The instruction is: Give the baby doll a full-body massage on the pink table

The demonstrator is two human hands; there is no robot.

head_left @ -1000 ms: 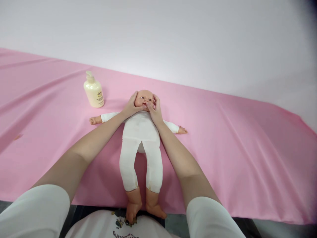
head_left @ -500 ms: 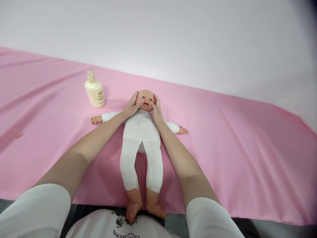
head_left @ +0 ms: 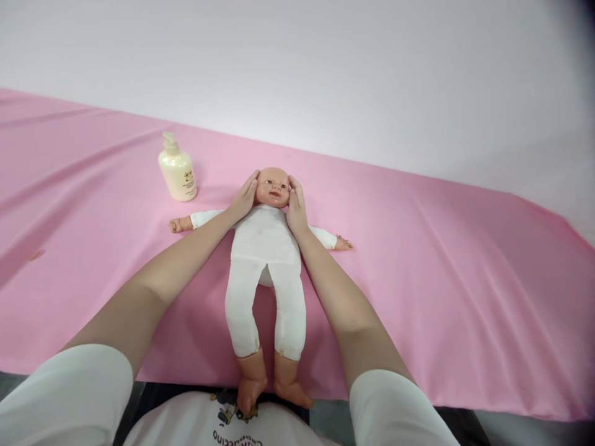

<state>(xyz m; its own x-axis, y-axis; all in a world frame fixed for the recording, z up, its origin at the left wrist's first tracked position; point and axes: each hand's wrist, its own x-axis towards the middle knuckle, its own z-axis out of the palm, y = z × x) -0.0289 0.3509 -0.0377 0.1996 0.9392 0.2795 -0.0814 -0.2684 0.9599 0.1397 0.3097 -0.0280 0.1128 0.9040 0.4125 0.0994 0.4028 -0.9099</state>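
Observation:
A baby doll (head_left: 267, 238) with a white cloth body lies on its back, its feet toward me and its arms spread sideways. My left hand (head_left: 245, 197) rests against the left side of the doll's head (head_left: 273, 187). Against the right side of the head lies my right hand (head_left: 296, 203). Both hands cup the head between them, the fingers pointing away from me. The doll's face is uncovered, and my thumbs lie beside the cheeks.
A cream pump bottle (head_left: 178, 173) stands to the left, beyond the doll's outstretched arm. Pink cloth (head_left: 418, 279) with folds covers the table. Behind it rises a pale wall (head_left: 325, 74). The doll's feet reach over the near edge.
Both thumbs have moved outward from beside the doll's mouth to the sides of its head. The doll, the bottle and my forearms look unmoved.

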